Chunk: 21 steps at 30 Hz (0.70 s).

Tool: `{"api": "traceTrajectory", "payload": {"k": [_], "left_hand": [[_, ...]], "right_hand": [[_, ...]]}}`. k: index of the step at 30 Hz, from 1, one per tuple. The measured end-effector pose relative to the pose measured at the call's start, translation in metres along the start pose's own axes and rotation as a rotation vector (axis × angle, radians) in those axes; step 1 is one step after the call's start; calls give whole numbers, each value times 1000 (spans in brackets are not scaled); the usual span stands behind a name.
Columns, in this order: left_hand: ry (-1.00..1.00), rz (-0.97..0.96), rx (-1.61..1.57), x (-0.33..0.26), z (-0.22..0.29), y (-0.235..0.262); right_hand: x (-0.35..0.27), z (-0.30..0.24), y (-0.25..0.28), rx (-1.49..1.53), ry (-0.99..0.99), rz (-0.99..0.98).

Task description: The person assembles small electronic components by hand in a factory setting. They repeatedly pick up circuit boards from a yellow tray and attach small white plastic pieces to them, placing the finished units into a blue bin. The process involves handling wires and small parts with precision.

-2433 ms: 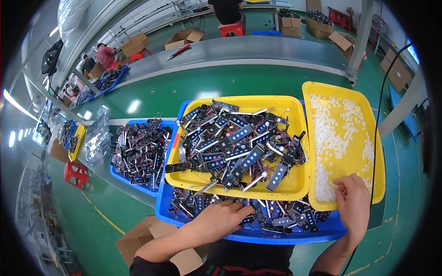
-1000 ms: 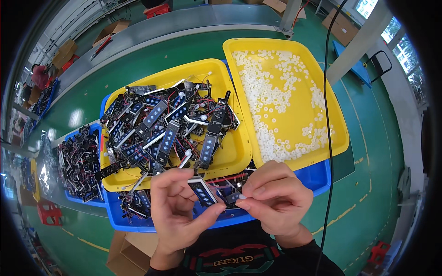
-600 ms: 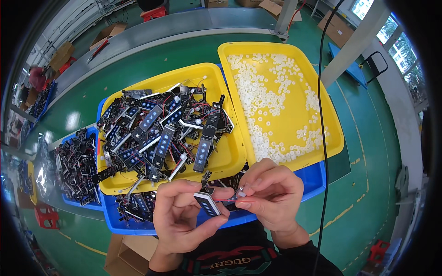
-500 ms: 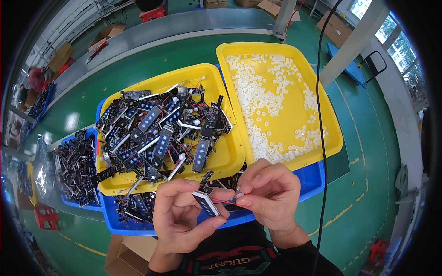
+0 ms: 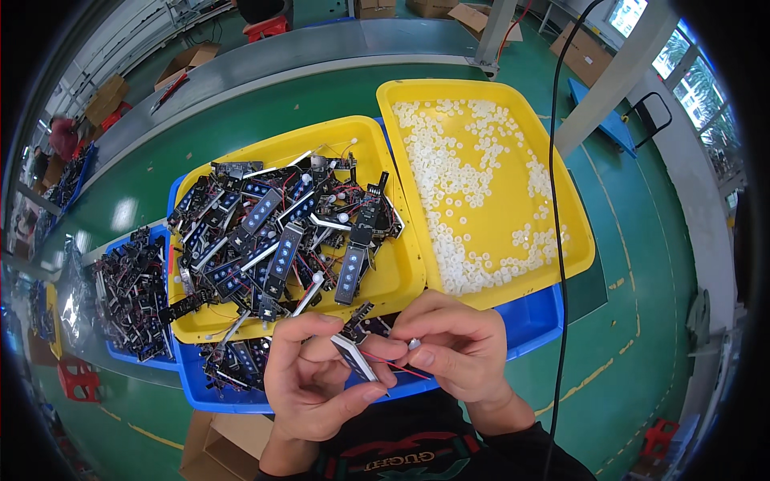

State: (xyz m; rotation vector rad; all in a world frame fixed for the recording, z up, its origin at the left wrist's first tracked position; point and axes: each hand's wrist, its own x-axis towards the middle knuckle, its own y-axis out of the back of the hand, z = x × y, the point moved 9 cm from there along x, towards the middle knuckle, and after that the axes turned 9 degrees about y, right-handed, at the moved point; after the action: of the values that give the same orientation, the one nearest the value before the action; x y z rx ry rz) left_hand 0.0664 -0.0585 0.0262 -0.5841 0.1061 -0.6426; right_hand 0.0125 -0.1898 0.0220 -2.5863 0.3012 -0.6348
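My left hand point(image 5: 305, 389) is closed on a small circuit board module point(image 5: 354, 358) with a white rim, gripping it between thumb and fingers, tilted. A thin red wire point(image 5: 395, 366) runs from the module toward my right hand point(image 5: 461, 353). Thumb and forefinger of that hand pinch a tiny whitish piece point(image 5: 414, 344); whether it is fixed to the wire is too small to tell. Both hands are close together over the near edge of a yellow tray point(image 5: 393, 298) piled with similar modules point(image 5: 282, 250).
To the right, another yellow tray point(image 5: 501, 215) holds many small white rings point(image 5: 457, 172). Blue bins point(image 5: 533, 321) with more modules lie beneath and at left. A black cable point(image 5: 561, 240) hangs down on the right. An open cardboard box point(image 5: 212, 449) stands below.
My right hand has shifted slightly left, nearer the left hand. The module has turned more edge-on, and the whitish piece now shows between the right fingertips.
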Motion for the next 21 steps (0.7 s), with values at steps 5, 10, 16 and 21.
{"api": "traceTrajectory", "payload": {"k": [5, 10, 16, 21], "left_hand": [[19, -37, 34, -2, 0, -1], [-38, -98, 43, -6, 6, 1], [-55, -63, 565, 8, 22, -3], [-322, 120, 1242, 41, 63, -24]], "right_hand": [[-2, -4, 0, -49, 54, -92], [3, -19, -8, -208, 196, -233], [16, -62, -5, -945, 482, -189], [27, -72, 53, -1698, 408, -11]]}}
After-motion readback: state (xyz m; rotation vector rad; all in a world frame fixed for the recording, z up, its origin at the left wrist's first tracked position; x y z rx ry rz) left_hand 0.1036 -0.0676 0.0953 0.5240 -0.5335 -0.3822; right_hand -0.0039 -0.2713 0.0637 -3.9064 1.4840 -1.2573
